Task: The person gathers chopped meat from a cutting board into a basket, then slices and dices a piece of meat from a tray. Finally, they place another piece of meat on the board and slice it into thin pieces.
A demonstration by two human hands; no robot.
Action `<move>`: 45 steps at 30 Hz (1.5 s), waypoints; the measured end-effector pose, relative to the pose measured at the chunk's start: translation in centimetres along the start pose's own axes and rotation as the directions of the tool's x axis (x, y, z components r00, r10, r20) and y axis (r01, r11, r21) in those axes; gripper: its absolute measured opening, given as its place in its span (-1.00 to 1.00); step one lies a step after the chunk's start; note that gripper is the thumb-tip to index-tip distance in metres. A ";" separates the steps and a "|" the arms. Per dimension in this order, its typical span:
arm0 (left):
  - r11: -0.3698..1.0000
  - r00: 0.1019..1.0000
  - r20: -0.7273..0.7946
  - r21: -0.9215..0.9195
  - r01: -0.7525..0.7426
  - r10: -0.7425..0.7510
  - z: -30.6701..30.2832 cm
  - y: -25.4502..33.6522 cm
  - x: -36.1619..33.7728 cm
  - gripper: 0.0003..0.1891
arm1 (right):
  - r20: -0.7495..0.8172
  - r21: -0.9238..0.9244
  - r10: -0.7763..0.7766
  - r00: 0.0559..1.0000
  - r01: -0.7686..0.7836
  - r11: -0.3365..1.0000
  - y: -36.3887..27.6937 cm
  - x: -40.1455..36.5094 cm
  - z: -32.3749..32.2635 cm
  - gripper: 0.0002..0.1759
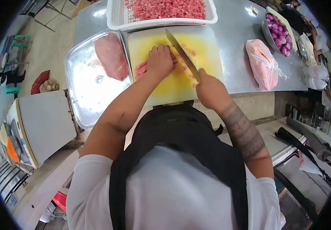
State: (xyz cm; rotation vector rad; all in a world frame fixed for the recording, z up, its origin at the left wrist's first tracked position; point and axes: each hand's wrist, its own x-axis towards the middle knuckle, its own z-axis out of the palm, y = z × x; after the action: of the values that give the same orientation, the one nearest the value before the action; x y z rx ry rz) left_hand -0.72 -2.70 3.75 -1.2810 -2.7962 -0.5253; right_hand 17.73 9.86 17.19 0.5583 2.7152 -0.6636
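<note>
My left hand (160, 61) presses down on strips of raw meat (141, 70), its fingers curled over them. The strips lie on a yellow-stained cutting board (207, 46). In my right hand (212, 91) is the handle of a long kitchen knife (182, 53), its blade slanting up and left across the board, just right of the meat. Small diced pieces (184, 69) are scattered around the blade. A large slab of raw meat (111, 56) rests in the metal tray (85, 92) left of the board. Diced meat (167, 8) fills much of a white perforated basket (161, 25) behind the board.
On the steel table (232, 23), to the right, sit a tied plastic bag of pinkish contents (261, 63) and a metal bowl (267, 32) of peeled purple onions (278, 32). A white chest-like box (44, 122) stands at left. Other people (311, 23) are at far right.
</note>
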 end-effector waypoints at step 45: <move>0.962 0.971 -0.011 0.133 0.238 -0.239 -0.2 1.0 -1.9 -0.64 | 0.083 -0.068 -0.145 0.986 0.150 0.986 0.5 3.4 -0.5 -0.54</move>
State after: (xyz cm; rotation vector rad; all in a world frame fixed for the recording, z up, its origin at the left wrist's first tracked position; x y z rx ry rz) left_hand 1.21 -3.55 3.97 -0.9284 -2.9503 -0.3337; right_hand 14.80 11.54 16.21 0.3090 2.7140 -0.6040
